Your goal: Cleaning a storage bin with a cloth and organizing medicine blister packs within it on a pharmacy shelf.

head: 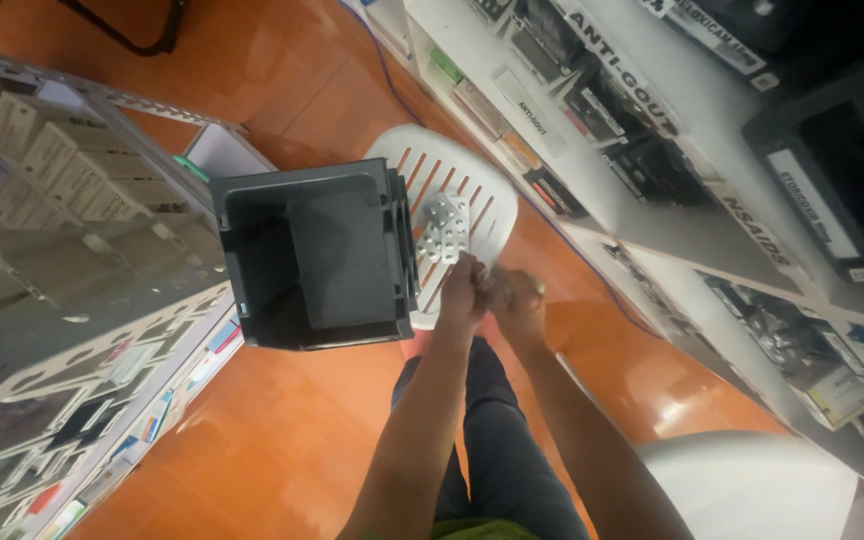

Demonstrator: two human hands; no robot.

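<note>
Meeting over the near edge of one white slatted plastic chair (472,190), the left hand (462,292) and right hand (517,300) are closed on something small; what, I cannot tell. Several silver blister strips (444,228) lie mid-seat, beside one dark grey plastic bin (312,255).

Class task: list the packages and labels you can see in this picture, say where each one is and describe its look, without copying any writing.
Blister packs: silvery foil sheets stacked on the white slatted chair, just above both hands.
Shelf labels: white strips with dark lettering along the right shelving edges.
Boxed packages: pale cartons on the left metal rack.
</note>
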